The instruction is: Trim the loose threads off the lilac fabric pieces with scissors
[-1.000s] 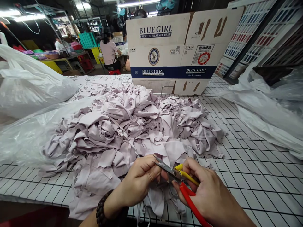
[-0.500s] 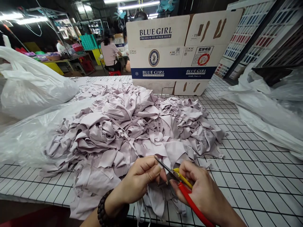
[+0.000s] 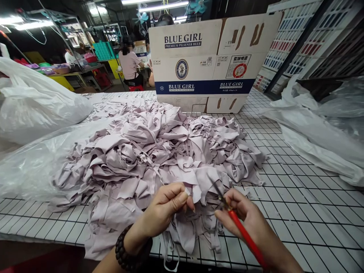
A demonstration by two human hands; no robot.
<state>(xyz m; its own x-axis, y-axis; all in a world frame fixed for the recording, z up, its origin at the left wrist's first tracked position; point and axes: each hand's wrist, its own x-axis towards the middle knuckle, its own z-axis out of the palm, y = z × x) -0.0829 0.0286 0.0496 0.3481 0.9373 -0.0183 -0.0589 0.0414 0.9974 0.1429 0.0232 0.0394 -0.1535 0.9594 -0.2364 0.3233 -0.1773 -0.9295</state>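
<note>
A heap of pale mauve fabric pieces (image 3: pixel 133 151) covers the middle of the table. At its near edge my left hand (image 3: pixel 170 203) is closed, pinching a piece of the fabric (image 3: pixel 183 231) between thumb and fingers; straps dangle below it. My right hand (image 3: pixel 244 212) is closed around a pair of scissors (image 3: pixel 236 225) with a red handle and dark blades. The blades point up and to the left over the heap, apart from the left hand. The scissors' other handle is hidden by the fingers. A dark beaded bracelet (image 3: pixel 122 246) circles my left wrist.
A Blue Girl beer carton (image 3: pixel 210 68) stands at the far side of the grid-patterned table (image 3: pixel 298 212). White plastic bags lie at left (image 3: pixel 45 98) and right (image 3: pixel 309 132). Beyond the table, a person in a pink top (image 3: pixel 131 64) sits at work.
The scissors have moved right, away from the left hand, and their blades have swung more upright. The yellow handle part has gone out of sight. My left hand stays nearly in place.
</note>
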